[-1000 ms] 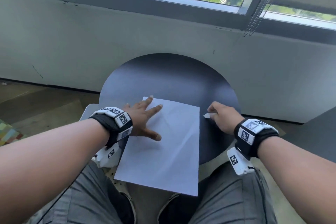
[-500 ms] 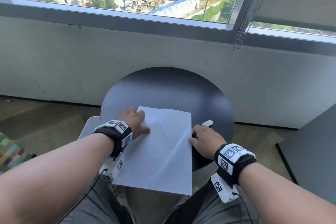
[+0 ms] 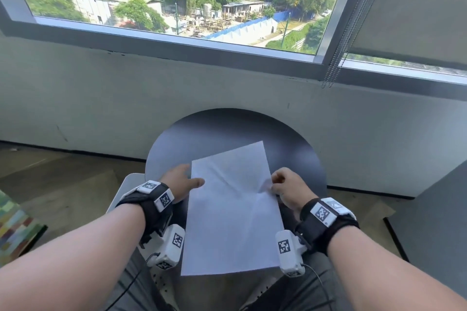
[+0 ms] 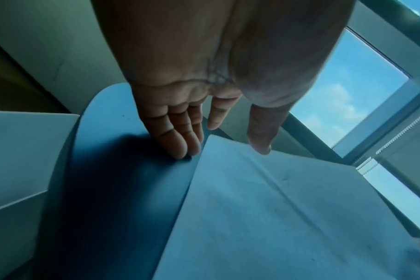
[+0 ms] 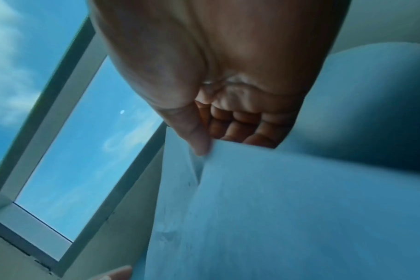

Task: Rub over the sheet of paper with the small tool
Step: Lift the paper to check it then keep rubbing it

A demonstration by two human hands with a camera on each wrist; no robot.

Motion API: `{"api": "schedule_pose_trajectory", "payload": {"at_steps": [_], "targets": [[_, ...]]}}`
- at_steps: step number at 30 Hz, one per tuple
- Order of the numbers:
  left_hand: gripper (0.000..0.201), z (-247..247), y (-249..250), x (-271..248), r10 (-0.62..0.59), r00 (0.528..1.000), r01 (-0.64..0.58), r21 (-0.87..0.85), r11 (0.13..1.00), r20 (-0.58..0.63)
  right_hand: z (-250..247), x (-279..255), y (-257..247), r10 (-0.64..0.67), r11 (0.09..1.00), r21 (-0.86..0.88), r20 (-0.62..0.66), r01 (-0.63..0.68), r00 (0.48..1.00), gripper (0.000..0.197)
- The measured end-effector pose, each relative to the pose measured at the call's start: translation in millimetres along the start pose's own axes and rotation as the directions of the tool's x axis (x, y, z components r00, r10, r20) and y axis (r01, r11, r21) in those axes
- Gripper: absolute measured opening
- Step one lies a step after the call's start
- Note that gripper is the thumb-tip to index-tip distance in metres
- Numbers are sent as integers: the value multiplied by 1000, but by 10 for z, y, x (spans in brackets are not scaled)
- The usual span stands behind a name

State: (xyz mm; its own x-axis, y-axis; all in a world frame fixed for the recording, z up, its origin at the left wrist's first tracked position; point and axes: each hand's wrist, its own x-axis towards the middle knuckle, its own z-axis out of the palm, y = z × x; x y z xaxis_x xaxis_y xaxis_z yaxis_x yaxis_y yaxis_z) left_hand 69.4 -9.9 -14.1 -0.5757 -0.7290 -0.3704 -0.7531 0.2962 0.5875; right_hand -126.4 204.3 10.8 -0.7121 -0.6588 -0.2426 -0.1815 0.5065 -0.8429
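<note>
The white sheet of paper [image 3: 232, 209] lies creased on the round dark table [image 3: 227, 129], its near end hanging over the table's front edge. My right hand [image 3: 280, 184] pinches the sheet's right edge, thumb on top and curled fingers beneath, and the edge buckles upward there [image 5: 276, 208]. My left hand [image 3: 182, 179] sits at the left edge with straight fingers [image 4: 180, 144] on the table and the thumb tip touching the paper [image 4: 276, 217]. The small tool is not visible in any view.
A grey wall [image 3: 101, 98] under a wide window stands just behind the table. A white seat [image 3: 126, 189] is at the left, a grey cabinet [image 3: 434, 222] at the right. A blind cord [image 3: 333, 58] hangs by the window frame. My legs are below the sheet.
My right hand let go of the small white tool, moved to the paper's right edge and pinched it. The tool is out of sight now. My left hand slid off to the left edge.
</note>
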Motion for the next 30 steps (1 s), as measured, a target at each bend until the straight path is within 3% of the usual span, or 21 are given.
{"api": "schedule_pose_trajectory", "payload": {"at_steps": [3, 4, 6, 8, 10, 14, 17, 20, 21, 24, 27, 30], "targets": [[105, -72, 67, -18, -61, 998, 65, -238, 969, 25, -146, -23, -210, -69, 959, 277, 26, 59, 997, 24], [103, -105, 123, -51, -58, 997, 72, -356, 932, 51, -207, -34, -300, -108, 938, 334, 38, 90, 993, 23], [69, -207, 263, -103, -4, 996, 55, -546, 836, 93, -335, -38, -466, -195, 905, 391, 32, 168, 980, 22], [27, -356, 423, -176, 79, 996, -30, -625, 780, 51, -454, -26, -615, -254, 898, 369, -16, 242, 967, 24], [14, -502, 556, -229, 155, 987, -147, -672, 726, -49, -539, -37, -747, -311, 901, 297, -63, 315, 948, 28], [63, -708, 749, -299, 231, 960, -271, -743, 612, -159, -609, -116, -905, -408, 865, 315, -12, 391, 913, 35], [101, -707, 760, -264, 233, 960, -269, -728, 631, -153, -636, -172, -990, -477, 859, 245, 67, 449, 876, 33], [113, -628, 703, -178, 211, 972, -219, -727, 650, -104, -714, -176, -1050, -508, 842, 249, 64, 479, 859, 29], [105, -607, 694, -161, 208, 975, -200, -736, 647, -82, -747, -182, -1057, -503, 838, 277, 53, 471, 863, 28], [34, -643, 760, -189, 246, 963, -245, -728, 641, -107, -814, -156, -1033, -468, 835, 343, 31, 430, 883, 26], [19, -725, 818, -196, 270, 925, -377, -721, 581, -266, -795, -111, -949, -441, 851, 275, -91, 448, 893, 21], [19, -830, 817, -248, 296, 867, -497, -666, 556, -401, -703, -101, -906, -437, 873, 106, -259, 475, 861, 26]]}}
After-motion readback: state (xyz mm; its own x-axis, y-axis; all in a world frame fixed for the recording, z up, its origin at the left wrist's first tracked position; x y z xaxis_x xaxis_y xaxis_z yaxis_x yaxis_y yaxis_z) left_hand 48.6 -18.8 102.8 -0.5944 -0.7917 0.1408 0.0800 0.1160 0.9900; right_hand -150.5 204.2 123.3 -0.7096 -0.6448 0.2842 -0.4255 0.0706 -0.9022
